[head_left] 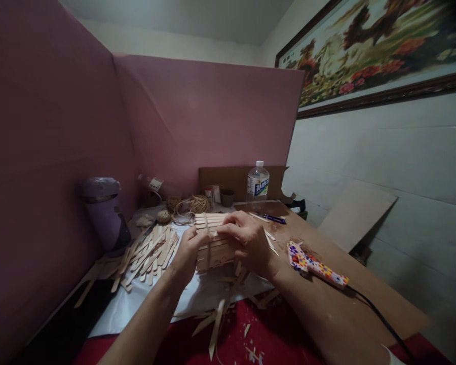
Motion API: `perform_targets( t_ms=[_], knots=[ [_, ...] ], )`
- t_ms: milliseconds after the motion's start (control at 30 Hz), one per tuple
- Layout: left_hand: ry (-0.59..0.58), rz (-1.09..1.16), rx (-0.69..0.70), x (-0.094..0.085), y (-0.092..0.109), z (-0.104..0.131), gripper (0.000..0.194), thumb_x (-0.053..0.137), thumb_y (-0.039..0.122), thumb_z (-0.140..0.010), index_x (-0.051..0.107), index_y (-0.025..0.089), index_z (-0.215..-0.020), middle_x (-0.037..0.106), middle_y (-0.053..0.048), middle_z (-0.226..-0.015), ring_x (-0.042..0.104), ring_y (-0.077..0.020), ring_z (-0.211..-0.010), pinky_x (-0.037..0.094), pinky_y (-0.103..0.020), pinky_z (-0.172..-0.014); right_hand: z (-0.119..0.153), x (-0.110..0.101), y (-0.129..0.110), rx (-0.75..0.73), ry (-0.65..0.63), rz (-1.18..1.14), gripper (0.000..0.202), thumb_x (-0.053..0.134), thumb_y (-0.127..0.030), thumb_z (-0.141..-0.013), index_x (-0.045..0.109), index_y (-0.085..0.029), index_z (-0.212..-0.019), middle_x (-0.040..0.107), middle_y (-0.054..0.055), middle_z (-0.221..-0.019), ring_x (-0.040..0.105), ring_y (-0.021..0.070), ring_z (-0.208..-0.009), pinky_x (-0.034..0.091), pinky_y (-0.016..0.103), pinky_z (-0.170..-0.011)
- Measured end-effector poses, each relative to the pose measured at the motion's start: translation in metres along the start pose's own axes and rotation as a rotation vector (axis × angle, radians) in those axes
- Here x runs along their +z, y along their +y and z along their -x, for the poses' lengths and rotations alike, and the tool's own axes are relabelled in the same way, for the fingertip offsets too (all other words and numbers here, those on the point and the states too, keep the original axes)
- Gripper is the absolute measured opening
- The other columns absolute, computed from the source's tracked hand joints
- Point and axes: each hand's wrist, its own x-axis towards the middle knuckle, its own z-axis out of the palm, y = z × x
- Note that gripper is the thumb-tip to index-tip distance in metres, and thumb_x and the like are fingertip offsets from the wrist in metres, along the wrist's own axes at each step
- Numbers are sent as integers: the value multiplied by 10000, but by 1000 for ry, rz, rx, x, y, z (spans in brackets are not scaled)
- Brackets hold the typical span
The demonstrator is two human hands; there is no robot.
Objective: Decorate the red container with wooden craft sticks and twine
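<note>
A small structure of wooden craft sticks (216, 256) is held up between both my hands over the table. Twine runs around its left part. My left hand (188, 251) grips its left edge, thumb on top near the twine. Fingers bent, my right hand (249, 241) closes over the top and right side, its fingertips close to the left thumb. The fingers hide part of the structure, and I cannot tell if the right fingertips also pinch the twine. Left of my hands lies a pile of loose craft sticks (154, 253).
A flower-patterned glue gun (319, 268) lies on the right with its cord. Behind stand a plastic bottle (258, 185), a small pot (227, 196) and a twine ball (199, 204). A purple tumbler (106, 218) is at left. Stick scraps (216, 324) cover the red cloth (190, 339).
</note>
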Motion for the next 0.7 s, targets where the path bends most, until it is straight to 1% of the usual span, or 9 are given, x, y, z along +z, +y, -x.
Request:
perform_targets(
  t_ms=[100,267,333,400,467,533,600,700],
  knots=[
    [-10,7,5,0,-1,0,374,598,177,-674,662,134,-1040,712,-74,-962,648,-221,-855,483,-287,-728,0,-1,-1,-5,5,-8,307,554,-50,-666,663,-193,-914,582,70,-954,518,211,-892,430,340,-777],
    [40,-26,-16,-1,-3,0,372,693,245,-658,667,120,-1008,715,-96,-953,653,-233,-851,485,-308,-759,0,0,-1,4,13,-67,295,565,-46,-685,675,-190,-919,584,70,-941,532,209,-883,442,334,-760],
    [29,-18,-18,-1,-3,0,383,703,256,-656,668,127,-1014,716,-95,-959,656,-233,-850,487,-313,-764,0,1,0,44,53,-140,268,550,-65,-743,670,-195,-944,590,65,-937,542,199,-884,448,325,-767],
    [20,-10,-17,-1,-2,0,393,702,257,-662,666,140,-1035,714,-90,-976,657,-230,-860,488,-314,-774,0,3,1,96,123,-222,254,509,-82,-811,658,-201,-978,596,61,-944,553,183,-888,451,314,-777],
    [16,-9,-16,-1,-1,-1,393,701,262,-670,665,144,-1043,713,-88,-989,657,-229,-869,486,-314,-782,0,3,2,127,170,-262,259,488,-82,-835,649,-207,-995,596,59,-954,558,175,-896,452,305,-780],
    [16,-11,-12,-1,-1,-2,387,700,270,-676,667,141,-1039,711,-91,-996,657,-229,-876,483,-315,-792,0,3,1,110,156,-236,243,508,-91,-824,658,-211,-973,593,58,-944,555,180,-894,454,308,-775],
    [16,-7,-11,-2,-1,-2,380,699,274,-680,668,138,-1033,710,-93,-999,656,-231,-882,481,-317,-800,0,2,0,63,110,-171,227,540,-112,-798,674,-216,-950,593,59,-926,547,192,-881,455,324,-769],
    [17,1,11,-2,-2,-3,363,691,266,-686,669,144,-1027,710,-88,-1001,655,-225,-884,480,-312,-806,1,1,-2,-2,44,-81,258,566,-124,-755,683,-220,-963,598,66,-942,539,211,-885,454,358,-778]
  ],
)
